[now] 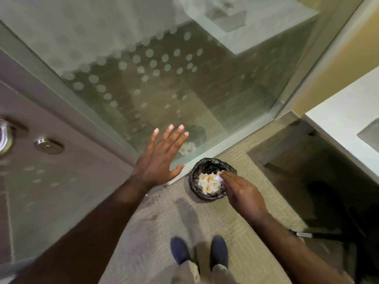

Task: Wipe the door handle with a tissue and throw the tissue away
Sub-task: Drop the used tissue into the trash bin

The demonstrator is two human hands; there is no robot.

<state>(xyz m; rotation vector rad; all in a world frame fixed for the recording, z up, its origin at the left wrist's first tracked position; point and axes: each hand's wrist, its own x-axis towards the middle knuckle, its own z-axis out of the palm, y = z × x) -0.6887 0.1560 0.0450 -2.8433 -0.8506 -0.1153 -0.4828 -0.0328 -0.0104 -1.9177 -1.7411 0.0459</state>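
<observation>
A small bin lined with a black bag stands on the floor by the foot of a glass panel, holding several crumpled white tissues. My right hand hovers over its right rim, fingertips pinched on a white tissue above the pile. My left hand is spread flat with fingers apart, held out near the glass and holding nothing. At the far left edge, part of the metal door handle shows on the grey door, with a round metal lock beside it.
A glass panel with frosted dots fills the middle. A white counter juts in at the right with dark space beneath it. My two dark shoes stand on the ribbed carpet just behind the bin.
</observation>
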